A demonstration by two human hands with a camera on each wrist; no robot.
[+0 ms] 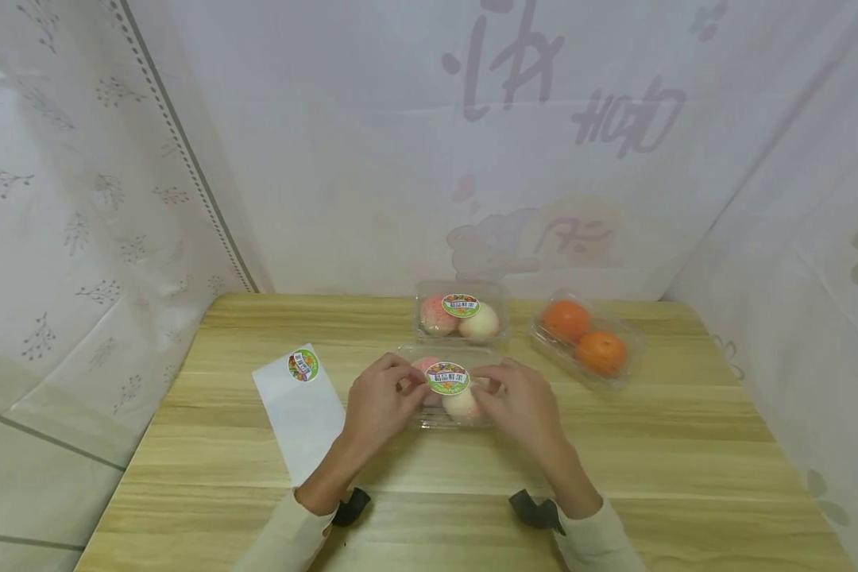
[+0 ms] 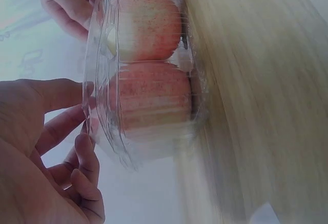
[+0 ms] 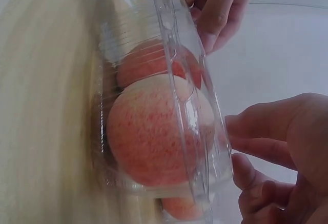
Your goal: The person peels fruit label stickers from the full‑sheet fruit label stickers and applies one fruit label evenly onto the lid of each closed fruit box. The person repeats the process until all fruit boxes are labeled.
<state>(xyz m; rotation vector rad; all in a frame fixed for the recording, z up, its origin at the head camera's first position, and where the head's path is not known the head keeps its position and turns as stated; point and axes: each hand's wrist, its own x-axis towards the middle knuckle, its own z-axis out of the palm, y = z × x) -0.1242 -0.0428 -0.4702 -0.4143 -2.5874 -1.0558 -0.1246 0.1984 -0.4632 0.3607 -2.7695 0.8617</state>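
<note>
A clear plastic clamshell box (image 1: 415,419) with two pink-and-white peaches (image 2: 151,98) in it stands on the table before me. Over its lid is an oval fruit sticker (image 1: 447,379), colourful with a green lower edge. My left hand (image 1: 384,397) pinches the sticker's left edge between thumb and forefinger. At the opposite edge, my right hand (image 1: 520,401) pinches it likewise. Both sets of fingertips are right at the lid's top in the wrist views, the other fingers bent. Left of the hands lies a white backing sheet (image 1: 300,421) carrying another oval sticker (image 1: 303,365).
Behind the box stands a second clear box (image 1: 500,295) with two peaches and a sticker on its lid. To the back right, a clear box (image 1: 632,343) holds two orange fruits (image 1: 600,352). The wooden table (image 1: 658,477) ends at pale printed curtains (image 1: 343,159).
</note>
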